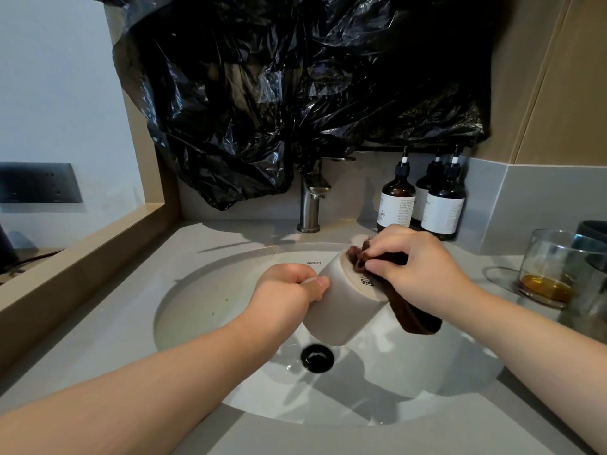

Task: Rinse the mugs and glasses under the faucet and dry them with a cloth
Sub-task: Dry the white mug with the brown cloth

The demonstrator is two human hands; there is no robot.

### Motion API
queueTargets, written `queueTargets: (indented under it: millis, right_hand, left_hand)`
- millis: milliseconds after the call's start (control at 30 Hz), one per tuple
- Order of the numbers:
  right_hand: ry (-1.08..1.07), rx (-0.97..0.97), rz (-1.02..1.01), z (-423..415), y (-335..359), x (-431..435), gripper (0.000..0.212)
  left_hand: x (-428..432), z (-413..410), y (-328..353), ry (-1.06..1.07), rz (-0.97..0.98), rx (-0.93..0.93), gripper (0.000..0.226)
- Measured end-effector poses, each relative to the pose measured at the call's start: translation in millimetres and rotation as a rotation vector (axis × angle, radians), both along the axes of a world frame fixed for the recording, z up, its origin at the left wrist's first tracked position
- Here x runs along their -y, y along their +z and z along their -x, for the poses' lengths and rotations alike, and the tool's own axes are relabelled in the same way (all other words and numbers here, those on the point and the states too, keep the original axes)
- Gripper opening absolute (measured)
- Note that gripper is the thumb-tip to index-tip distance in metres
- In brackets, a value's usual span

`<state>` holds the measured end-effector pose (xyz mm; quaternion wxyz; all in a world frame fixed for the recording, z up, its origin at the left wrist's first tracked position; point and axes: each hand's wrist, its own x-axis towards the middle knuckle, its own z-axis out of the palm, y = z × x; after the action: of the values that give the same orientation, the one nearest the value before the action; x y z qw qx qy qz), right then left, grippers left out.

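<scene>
At the left edge of the frame a dark rectangular wall switch plate (39, 182) sits above a tan wooden ledge (82, 254) that borders a grey stone countertop (108, 339). Set into the counter, a white oval sink basin (203, 307) fills the lower middle of the frame, with a round black drain (317, 358) at its bottom. The left hand (289, 287) reaches in from the lower left, its fingers curled tight against the side of a pale grey ceramic mug (341, 313) and its thumb pressed on the wall; whether a handle lies under the fingers cannot be told. The mug hangs tilted over the basin, just above the drain at the centre of the frame, its stamped base turned up and to the right. Behind it stands a brushed-metal faucet (310, 205), and a crumpled black plastic bag (295, 93) covers the wall in the upper middle. A dark brown cloth (410, 313) lies over the mug's base and droops down its right side. The right hand (423, 274) pinches this cloth against the base with curled fingers and thumb. Further right, three amber pump bottles with white labels (395, 205) stand by the back wall. A clear glass tumbler holding a little amber liquid (555, 270) sits on the counter near the right edge.
</scene>
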<state>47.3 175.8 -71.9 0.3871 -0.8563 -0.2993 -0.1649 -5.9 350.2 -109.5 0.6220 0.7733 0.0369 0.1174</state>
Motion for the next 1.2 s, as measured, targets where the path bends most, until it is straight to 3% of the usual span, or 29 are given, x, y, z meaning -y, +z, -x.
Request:
queueTargets:
  millis: [100, 233, 400, 533, 600, 733, 900, 1067, 1200]
  right_hand:
    - [-0.053, 0.023, -0.002, 3, 1, -4, 0.025]
    - [0.044, 0.019, 0.091, 16, 14, -10, 0.022]
    - [0.059, -0.168, 0.382, 8, 26, 11, 0.027]
    - [-0.116, -0.108, 0.194, 1, 12, 8, 0.021]
    - [-0.064, -0.101, 0.115, 5, 10, 0, 0.019]
    - [0.119, -0.194, 0.179, 15, 20, -3, 0.019]
    - [0.111, -0.388, 0.077, 5, 20, 8, 0.022]
    - [-0.074, -0.211, 0.003, 0, 11, 0, 0.019]
    - [0.074, -0.225, 0.044, 9, 14, -3, 0.024]
  left_hand:
    - [2, 1, 0, -0.015, -0.007, 0.009, 0.033]
    - [1, 0, 0, 0.013, 0.043, -0.015, 0.035]
    - [-2, -1, 0, 0.003, -0.004, -0.037, 0.036]
    - [2, 1, 2, -0.044, -0.065, -0.027, 0.035]
    - [4, 2, 1, -0.044, -0.047, -0.029, 0.037]
    - [1, 1, 3, -0.006, -0.002, -0.053, 0.038]
    - [2, 1, 2, -0.002, -0.017, -0.052, 0.036]
    - [3, 1, 2, -0.052, -0.083, -0.004, 0.032]
    - [1, 1, 2, -0.018, -0.045, -0.027, 0.031]
